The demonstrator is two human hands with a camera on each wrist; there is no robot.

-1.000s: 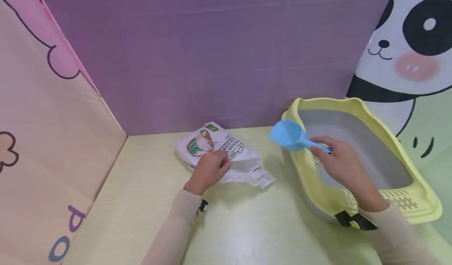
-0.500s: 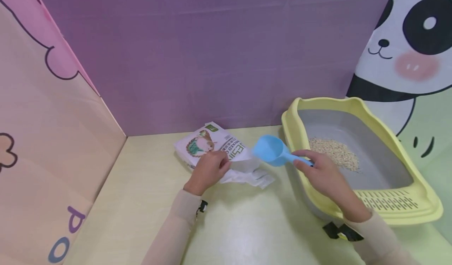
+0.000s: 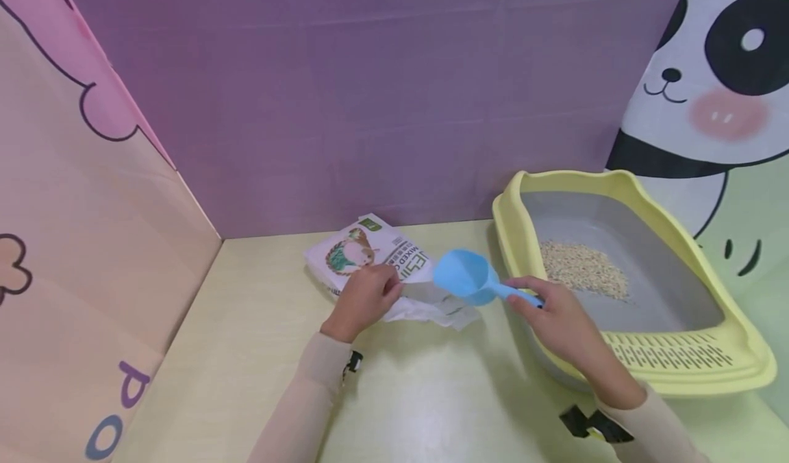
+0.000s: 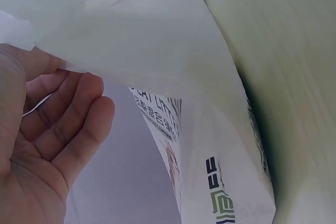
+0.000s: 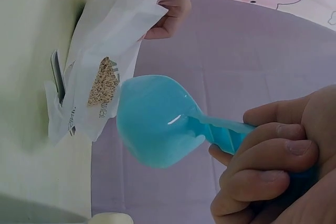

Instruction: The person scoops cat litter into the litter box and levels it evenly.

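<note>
My left hand (image 3: 365,297) pinches the upper edge of a white cat litter bag (image 3: 401,257) lying on the table and holds its mouth apart. In the right wrist view, tan pellets (image 5: 105,82) show inside the bag. With curled fingers my right hand (image 3: 557,316) grips the handle of a light blue scoop (image 3: 465,276). The scoop's bowl overlaps the bag's opening in the head view, and no litter shows in the bowl. Printed lettering on the bag (image 4: 226,182) appears close up in the left wrist view.
At the right stands a litter box (image 3: 696,374) with a yellow rim and grey inside, a heap of pellets (image 3: 585,269) on its floor. A purple backdrop (image 3: 370,107) rises behind the table (image 3: 394,394), and a printed panel (image 3: 80,244) borders the left.
My right hand has carried the scoop leftward and down, from over the litter box rim to the bag's mouth. The left hand and the bag have stayed in place.
</note>
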